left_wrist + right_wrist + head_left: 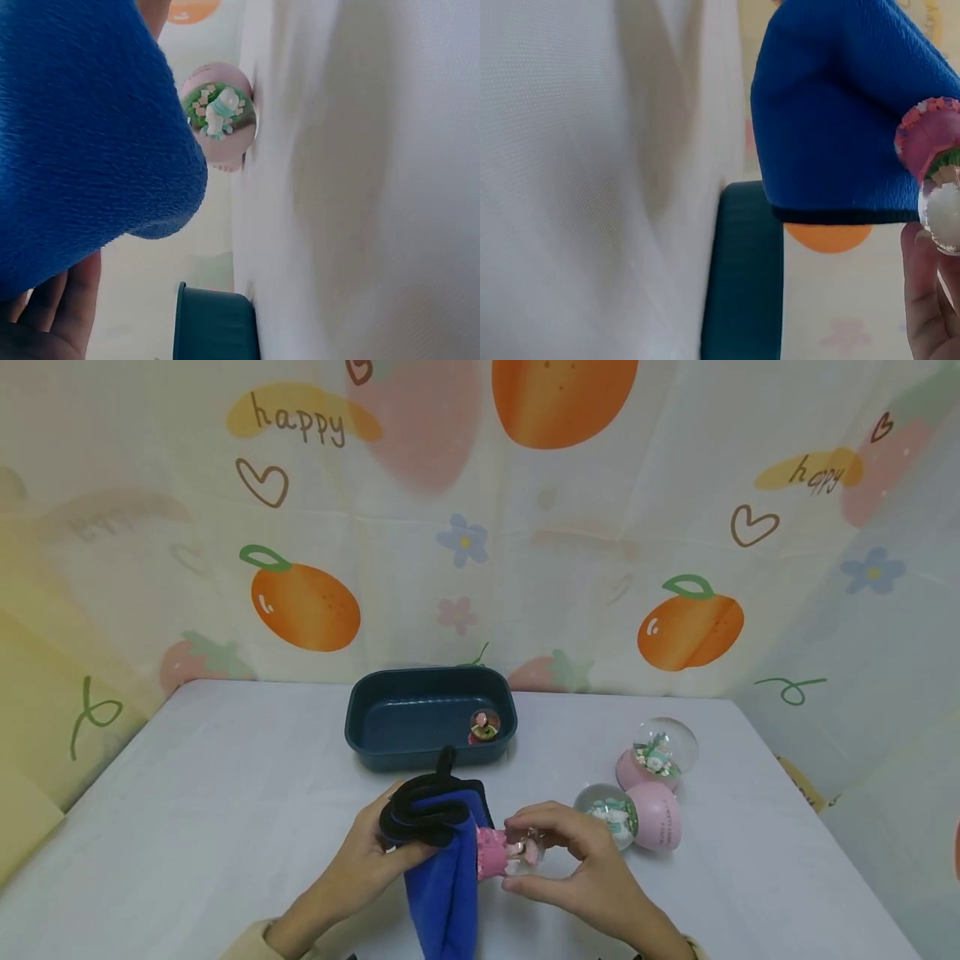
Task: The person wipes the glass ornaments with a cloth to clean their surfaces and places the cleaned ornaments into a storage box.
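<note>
Here, the right hand pinches a small pink-based snow globe by its dome, its base against the blue cloth gripped in the left hand, a teal tray beyond both.

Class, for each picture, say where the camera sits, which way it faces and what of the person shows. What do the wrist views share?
Head: on the head, facing forward and down over the table; left hand, right hand and sleeve cuffs show.
Left wrist: on that wrist, turned sideways, facing past the blue cloth toward a pink snow globe; fingers lower left, skin at top.
Right wrist: on that wrist, also sideways, facing the cloth and small snow globe; fingers lower right.
Both wrist views: cloth, tray, table.
</note>
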